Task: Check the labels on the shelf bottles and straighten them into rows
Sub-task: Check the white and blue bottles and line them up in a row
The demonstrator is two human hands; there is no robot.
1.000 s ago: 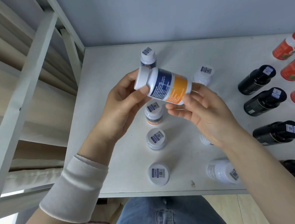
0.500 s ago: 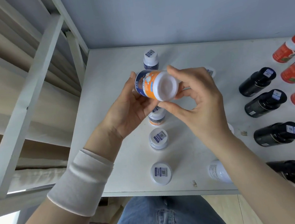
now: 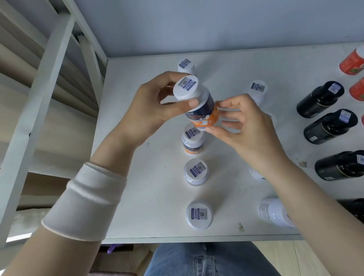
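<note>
A white-capped bottle with a navy and orange label [image 3: 200, 105] is held upright in the air above the white shelf [image 3: 150, 184]. My left hand [image 3: 150, 109] grips its cap and neck. My right hand [image 3: 241, 123] pinches its lower body from the right. Beneath it a column of white-capped bottles runs toward me: one at the back [image 3: 185, 66], one just below the held bottle [image 3: 193, 140], another [image 3: 196, 171] and the nearest [image 3: 199, 215]. A second column on the right [image 3: 257, 88] is partly hidden by my right arm.
Black bottles [image 3: 320, 99] [image 3: 329, 126] [image 3: 344, 165] lean in a column at the right, with red bottles [image 3: 359, 58] beyond them at the edge. A white shelf frame [image 3: 40, 88] rises on the left. The grey wall closes the back. My knees sit below the shelf's front edge.
The held bottle has been turned from lying sideways, then bottom toward me, to upright with its cap up. My left hand moved onto the cap and my right hand dropped to the lower body.
</note>
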